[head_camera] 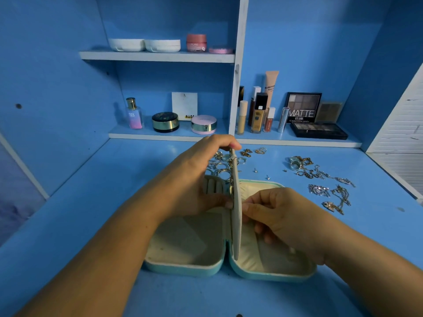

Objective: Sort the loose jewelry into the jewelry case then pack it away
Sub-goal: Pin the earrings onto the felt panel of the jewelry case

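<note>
A teal jewelry case [183, 268] lies open on the blue desk, cream inside, with ring rolls in its left half. A cream divider flap [235, 216] stands upright along the hinge. My left hand [194, 179] grips the flap from the left, fingers over its top edge. My right hand [283, 216] pinches something small against the flap's right face; what it is I cannot tell. Several loose rings [220, 164] lie behind the case. Small earrings [253, 152] and studs [267, 177] sit further right. Tangled chains and pendants [320, 177] spread at the right.
Behind the desk top, a low shelf holds a perfume bottle [134, 114], compacts [165, 121], foundation bottles [258, 113] and eyeshadow palettes [318, 130]. An upper shelf carries white tubs [144, 45] and a pink jar [196, 43]. A white slatted panel [402, 124] stands at the right.
</note>
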Motion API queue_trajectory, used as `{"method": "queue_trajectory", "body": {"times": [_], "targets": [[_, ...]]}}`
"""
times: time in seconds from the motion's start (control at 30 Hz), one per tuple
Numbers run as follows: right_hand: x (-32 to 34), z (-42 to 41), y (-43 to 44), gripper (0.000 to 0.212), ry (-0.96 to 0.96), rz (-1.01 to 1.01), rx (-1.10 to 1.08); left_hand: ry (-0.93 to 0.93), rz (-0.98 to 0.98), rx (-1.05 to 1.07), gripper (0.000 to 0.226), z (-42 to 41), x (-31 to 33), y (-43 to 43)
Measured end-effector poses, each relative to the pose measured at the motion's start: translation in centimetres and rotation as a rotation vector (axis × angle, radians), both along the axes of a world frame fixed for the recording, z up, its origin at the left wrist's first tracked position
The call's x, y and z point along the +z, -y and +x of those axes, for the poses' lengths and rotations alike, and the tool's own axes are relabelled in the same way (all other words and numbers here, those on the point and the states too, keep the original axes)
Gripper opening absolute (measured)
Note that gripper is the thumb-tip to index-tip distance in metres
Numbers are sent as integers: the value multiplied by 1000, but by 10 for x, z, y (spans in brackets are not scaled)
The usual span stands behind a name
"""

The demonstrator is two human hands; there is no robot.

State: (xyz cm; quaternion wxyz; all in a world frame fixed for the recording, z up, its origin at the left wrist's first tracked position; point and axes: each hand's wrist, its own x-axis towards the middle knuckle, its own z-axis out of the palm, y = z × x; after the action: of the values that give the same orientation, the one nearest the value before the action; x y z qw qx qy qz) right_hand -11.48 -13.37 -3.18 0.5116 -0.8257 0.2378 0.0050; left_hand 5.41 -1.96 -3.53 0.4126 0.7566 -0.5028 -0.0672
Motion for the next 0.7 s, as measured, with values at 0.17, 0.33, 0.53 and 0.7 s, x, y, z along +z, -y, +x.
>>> {"method": "queue_trajectory", "body": {"times": [0.17, 0.33, 0.53, 0.7], "targets": [[0, 0, -3, 21, 17, 46, -26, 78, -26, -23, 43, -9, 2, -10], [0, 0, -5, 24, 36, 69, -48, 7, -18, -7, 35, -8, 5, -6], [1, -1, -6, 18, 33, 18, -29, 57, -12, -7, 39, -9, 3, -7], [1, -1, -6, 19, 26, -3, -10, 151, 8, -21, 50, -18, 9, -16]]}}
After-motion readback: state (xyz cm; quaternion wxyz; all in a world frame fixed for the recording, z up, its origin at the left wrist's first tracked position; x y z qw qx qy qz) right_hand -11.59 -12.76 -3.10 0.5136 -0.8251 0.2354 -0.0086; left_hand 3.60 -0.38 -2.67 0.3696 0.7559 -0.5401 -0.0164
